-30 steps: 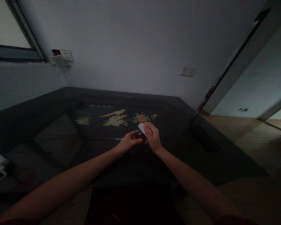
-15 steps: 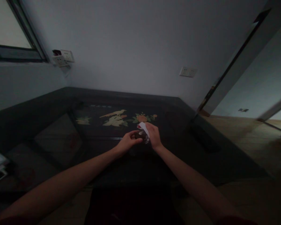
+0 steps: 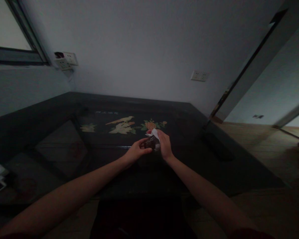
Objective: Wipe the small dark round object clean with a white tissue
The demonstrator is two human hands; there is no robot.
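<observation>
Small see-through dark-looking container (image 3: 151, 142), glass or clear plastic (can't tell which), rounded and shiny: held between both hands above the front half of the table, near the middle. Contents: can't tell; the inside reads dark, same tone as the tabletop behind it. Pale glints on the wall at its right end.

Left hand (image 3: 136, 151): thumb and fingers curled round the container's left end, pinching it. Right hand (image 3: 164, 143): fingers bent over a thin, creased white sheet, paper or tissue (image 3: 156, 133), pressed to the container's right side. Right fingertips mostly hidden; can't tell how tightly they close. Reddish patch by the sheet's upper edge, could be print or fingertip.

Table (image 3: 189, 132): dark, glossy, smooth, reflective; angled far corners. Flat inlay-like bird-and-flower picture (image 3: 122, 127) in cream, orange and green, just beyond the hands. Dark sunken-looking rectangle (image 3: 218, 146) to the right, too dim to identify.
</observation>
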